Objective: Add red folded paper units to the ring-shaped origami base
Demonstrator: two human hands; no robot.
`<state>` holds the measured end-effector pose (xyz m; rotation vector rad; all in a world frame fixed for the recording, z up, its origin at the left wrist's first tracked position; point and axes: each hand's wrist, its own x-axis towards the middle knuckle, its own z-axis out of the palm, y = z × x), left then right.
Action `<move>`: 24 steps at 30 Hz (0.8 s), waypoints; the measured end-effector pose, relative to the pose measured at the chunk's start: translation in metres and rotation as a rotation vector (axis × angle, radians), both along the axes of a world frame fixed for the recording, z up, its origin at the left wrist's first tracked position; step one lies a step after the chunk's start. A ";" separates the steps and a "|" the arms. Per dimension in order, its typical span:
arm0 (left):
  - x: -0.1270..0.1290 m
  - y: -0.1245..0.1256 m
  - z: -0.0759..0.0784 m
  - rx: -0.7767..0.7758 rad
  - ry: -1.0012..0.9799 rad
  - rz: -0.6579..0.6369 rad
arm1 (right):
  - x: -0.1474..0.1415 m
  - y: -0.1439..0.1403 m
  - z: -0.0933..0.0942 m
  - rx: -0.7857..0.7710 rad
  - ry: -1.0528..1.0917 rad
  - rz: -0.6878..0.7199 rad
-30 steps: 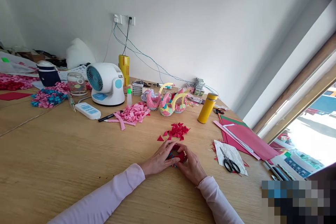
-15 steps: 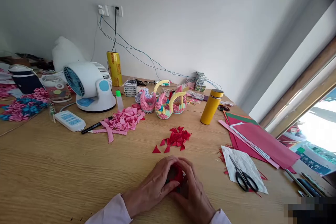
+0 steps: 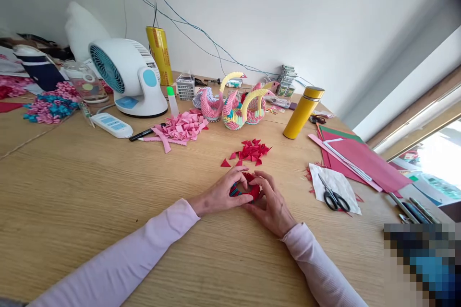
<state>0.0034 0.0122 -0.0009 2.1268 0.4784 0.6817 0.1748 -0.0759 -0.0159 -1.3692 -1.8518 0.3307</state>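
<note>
From the headset feed I see a broad wooden table (image 3: 90, 187) set against a plain white wall (image 3: 288, 14), with a window frame (image 3: 418, 120) letting bright daylight in at the right. Both hands meet near the middle of the table: my left hand (image 3: 219, 194) and right hand (image 3: 272, 206), in pale pink sleeves, cup a small red folded-paper piece (image 3: 247, 189) resting on the tabletop, the fingers curled and pinching it from either side. Just beyond the hands lies a scatter of red paper triangles (image 3: 250, 150). Farther back stand three multicoloured paper swans (image 3: 234, 105), with a heap of pink folded pieces (image 3: 182, 128) to their left and a black pen (image 3: 142, 134) beside that. A white and blue desk fan (image 3: 129, 79) sits at the back left, a white remote (image 3: 111, 125) in front of it and a yellow roll (image 3: 160, 55) behind, under blue cables (image 3: 187, 24) trailing down the wall. A yellow flask (image 3: 302, 112) stands at the right, near sheets of red and pink paper (image 3: 356, 160). Black-handled scissors (image 3: 333, 196) lie on a white scrap (image 3: 333, 182), well apart from the hands. A pink and blue pile (image 3: 50, 105) lies at the far left.
</note>
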 end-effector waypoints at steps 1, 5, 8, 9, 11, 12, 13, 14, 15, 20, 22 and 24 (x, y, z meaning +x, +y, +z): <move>-0.001 0.000 0.000 0.014 0.006 -0.007 | 0.000 0.000 0.000 0.005 -0.011 0.002; -0.004 0.003 -0.003 0.098 -0.004 -0.030 | 0.001 0.000 0.002 0.029 -0.040 0.022; -0.005 0.004 -0.005 0.119 -0.028 -0.038 | 0.001 0.001 0.004 0.032 -0.040 0.054; -0.005 0.005 -0.005 0.116 -0.030 -0.039 | 0.001 0.001 0.004 0.032 -0.037 0.061; -0.006 0.005 -0.005 0.102 -0.025 -0.038 | 0.002 0.001 0.003 0.038 -0.032 0.064; -0.006 0.005 -0.005 0.095 -0.020 -0.036 | 0.003 0.001 0.003 0.042 -0.032 0.062; -0.007 0.004 -0.005 0.089 -0.016 -0.035 | 0.003 0.002 0.002 0.045 -0.035 0.061; -0.007 0.004 -0.006 0.084 -0.014 -0.032 | 0.003 0.002 0.001 0.047 -0.039 0.061; -0.008 0.004 -0.006 0.080 -0.013 -0.028 | 0.003 0.002 0.000 0.047 -0.045 0.060; -0.009 0.005 -0.009 0.060 -0.004 -0.017 | 0.002 0.003 -0.002 0.052 -0.066 0.034; -0.009 0.005 -0.008 0.055 0.003 -0.019 | 0.002 0.003 -0.002 0.050 -0.072 0.034; -0.009 0.004 -0.007 0.052 0.010 -0.025 | 0.002 0.003 -0.001 0.048 -0.072 0.038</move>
